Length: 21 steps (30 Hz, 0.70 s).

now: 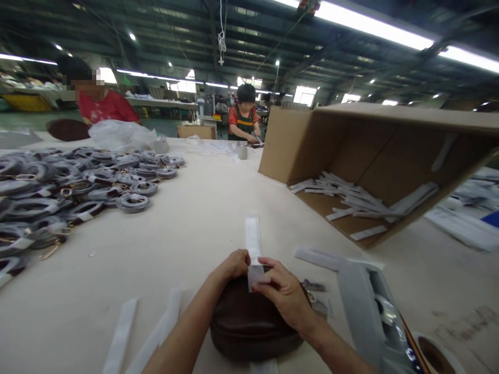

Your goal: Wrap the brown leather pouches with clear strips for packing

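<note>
A dark brown leather bag (253, 330) lies on the table right in front of me. A white strip (252, 236) stretches away from its far edge, with a paler flap at the near end over the bag. My right hand (286, 293) pinches that flap between thumb and fingers. My left hand (237, 264) is closed at the left edge of the strip, its fingertips partly hidden against the bag. Beside my right wrist, metal hardware (310, 293) shows at the bag's right side.
Right of the bag stands a grey tape dispenser (356, 306), with a tape roll (432, 353) nearby. A cardboard box (296, 140) on its side holds several white strips. Coiled straps (132, 202) are heaped at left. Loose strips (120, 332) lie near my left forearm. Two people work across the table.
</note>
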Available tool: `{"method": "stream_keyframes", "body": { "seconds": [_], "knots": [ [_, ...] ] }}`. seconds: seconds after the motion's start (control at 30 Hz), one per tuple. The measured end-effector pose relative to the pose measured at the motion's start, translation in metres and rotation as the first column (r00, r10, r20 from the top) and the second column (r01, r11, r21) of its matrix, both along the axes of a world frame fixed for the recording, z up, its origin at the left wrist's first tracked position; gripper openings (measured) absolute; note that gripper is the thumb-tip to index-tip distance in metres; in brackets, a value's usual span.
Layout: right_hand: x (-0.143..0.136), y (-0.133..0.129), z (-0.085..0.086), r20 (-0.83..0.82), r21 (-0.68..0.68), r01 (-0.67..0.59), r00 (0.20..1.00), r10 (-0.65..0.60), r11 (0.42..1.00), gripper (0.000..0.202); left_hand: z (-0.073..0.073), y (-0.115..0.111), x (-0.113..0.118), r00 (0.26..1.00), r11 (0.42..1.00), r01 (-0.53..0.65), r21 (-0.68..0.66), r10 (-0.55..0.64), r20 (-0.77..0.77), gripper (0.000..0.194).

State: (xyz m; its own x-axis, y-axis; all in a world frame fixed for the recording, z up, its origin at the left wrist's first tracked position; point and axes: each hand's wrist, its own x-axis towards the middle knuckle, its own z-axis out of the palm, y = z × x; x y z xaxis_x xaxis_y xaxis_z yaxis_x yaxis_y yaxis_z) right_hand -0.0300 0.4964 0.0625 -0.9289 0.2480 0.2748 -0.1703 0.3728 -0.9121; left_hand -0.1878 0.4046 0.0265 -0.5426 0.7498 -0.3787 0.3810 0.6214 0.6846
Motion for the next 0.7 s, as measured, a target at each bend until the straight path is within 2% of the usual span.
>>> {"method": "stream_keyframes", "body": {
  "seconds": [0.1,0.27,0.37,0.57,0.7],
  "knots": [
    [0.014,-0.004,0.000,-0.128,0.243,-0.050,0.988,0.083,0.969,0.018,0.001,-0.002,0.001,0.999,1.000,-0.020,0.002,0.020,0.037,0.018],
    [0.033,-0.012,-0.001,-0.245,0.527,0.058,0.966,0.087,0.848,0.018,0.004,-0.008,0.002,0.986,0.997,-0.041,0.070,0.029,0.164,0.015],
    [0.042,-0.015,-0.002,-0.281,0.573,0.040,0.948,0.150,0.819,0.018,0.005,-0.009,0.002,0.978,0.993,-0.069,0.097,0.048,0.205,0.015],
    [0.052,-0.020,-0.006,-0.377,0.554,0.063,0.908,0.183,0.830,0.021,0.008,-0.008,0.004,0.967,0.989,-0.108,0.099,0.081,0.241,0.015],
    [0.056,-0.022,-0.004,-0.369,0.543,0.066,0.914,0.167,0.837,0.025,0.010,-0.010,0.004,0.965,0.990,-0.110,0.092,0.084,0.250,0.016]
  ]
}}
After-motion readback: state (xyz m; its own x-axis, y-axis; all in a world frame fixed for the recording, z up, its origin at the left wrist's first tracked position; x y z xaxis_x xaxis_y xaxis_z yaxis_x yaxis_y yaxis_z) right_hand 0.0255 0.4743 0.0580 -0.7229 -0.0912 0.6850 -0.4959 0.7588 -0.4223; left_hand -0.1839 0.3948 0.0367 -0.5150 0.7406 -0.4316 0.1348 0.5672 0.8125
